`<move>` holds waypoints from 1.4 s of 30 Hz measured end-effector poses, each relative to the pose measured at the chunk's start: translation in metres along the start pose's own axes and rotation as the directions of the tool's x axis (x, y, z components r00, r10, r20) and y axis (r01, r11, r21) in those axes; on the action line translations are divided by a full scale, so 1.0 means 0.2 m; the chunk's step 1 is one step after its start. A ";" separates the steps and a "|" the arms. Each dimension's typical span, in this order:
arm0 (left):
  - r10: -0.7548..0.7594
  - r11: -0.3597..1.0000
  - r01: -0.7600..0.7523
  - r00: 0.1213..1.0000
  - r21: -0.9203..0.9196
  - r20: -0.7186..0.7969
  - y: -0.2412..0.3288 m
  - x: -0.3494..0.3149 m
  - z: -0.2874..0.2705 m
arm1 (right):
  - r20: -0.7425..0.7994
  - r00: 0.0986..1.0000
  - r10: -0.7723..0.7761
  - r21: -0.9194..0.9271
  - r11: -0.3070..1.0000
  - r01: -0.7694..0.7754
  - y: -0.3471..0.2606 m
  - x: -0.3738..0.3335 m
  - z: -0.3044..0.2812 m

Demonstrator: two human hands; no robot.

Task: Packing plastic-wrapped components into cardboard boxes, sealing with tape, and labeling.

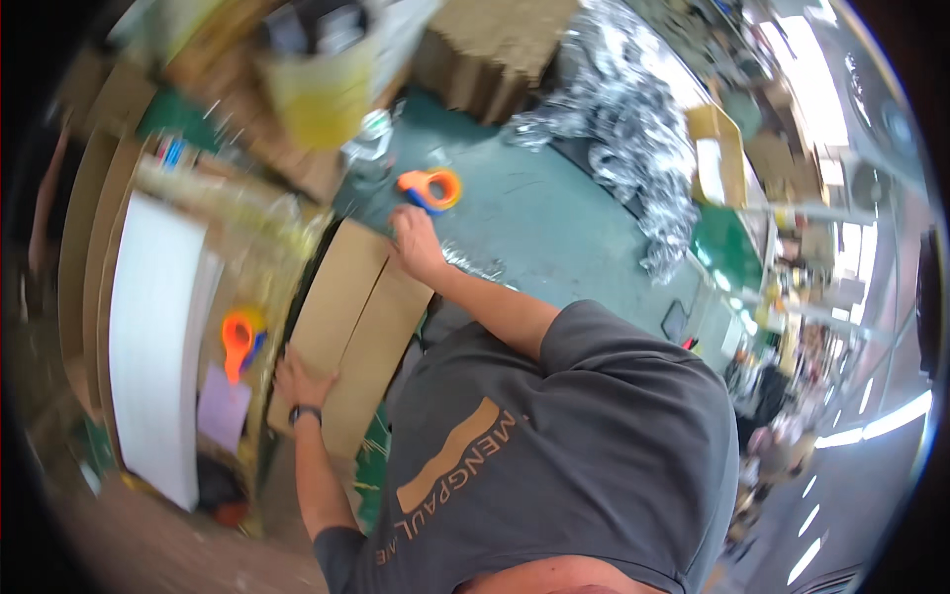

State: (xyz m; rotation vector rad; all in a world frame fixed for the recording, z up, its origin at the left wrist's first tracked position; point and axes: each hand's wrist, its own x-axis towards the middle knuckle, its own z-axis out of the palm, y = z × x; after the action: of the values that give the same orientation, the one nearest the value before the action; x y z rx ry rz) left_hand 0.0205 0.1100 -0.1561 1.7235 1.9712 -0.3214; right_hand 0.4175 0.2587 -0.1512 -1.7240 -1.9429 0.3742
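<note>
A closed brown cardboard box (356,322), with a seam running lengthwise between its flaps, lies in front of me at the bench's near edge. My left hand (302,384), with a dark band at the wrist, rests on the box's left part with its fingers spread. At the far end of the box, my right hand (416,243) touches the corner with its fingers bent; anything inside them is hidden. Just beyond that hand sits an orange and blue tape dispenser (431,191) on the green bench top (475,178).
To the left, a second orange tape dispenser (238,342) and a purple paper (224,408) lie beside a white stack (158,346). Flat cardboard (495,45), a yellowish bucket (322,94) and crumpled silvery film (623,109) stand farther back. A phone (675,320) lies at right.
</note>
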 end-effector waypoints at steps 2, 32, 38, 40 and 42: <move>-0.043 0.999 0.044 0.997 -0.009 0.061 0.06 0.04 -0.06 | -0.041 0.977 0.209 -0.184 0.960 -0.213 0.24 0.10 -0.15; -0.382 0.882 0.231 0.860 -0.411 -0.337 0.09 -0.80 0.39 | 0.992 0.104 0.073 -0.118 0.835 0.538 -1.94 -0.08 0.97; -0.337 0.893 0.202 0.893 -0.403 -0.298 0.06 -0.66 0.44 | 0.944 0.060 0.326 -0.328 0.894 0.305 -1.82 0.01 0.81; -0.332 0.894 0.207 0.901 -0.397 -0.278 0.03 -0.60 0.45 | 0.940 -0.068 0.333 -0.323 0.938 0.129 -1.79 -0.03 0.54; -0.230 0.936 0.143 0.939 -0.320 -0.254 0.07 -0.45 0.31 | 0.985 0.163 -0.056 -0.064 0.758 0.649 -1.26 -0.13 0.46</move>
State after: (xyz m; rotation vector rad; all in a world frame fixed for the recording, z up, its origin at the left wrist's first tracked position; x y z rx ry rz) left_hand 0.0545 0.0064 -0.1607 1.4542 2.2633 0.1709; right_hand 0.1581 0.2055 -0.1011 -1.1050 -3.5966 1.0051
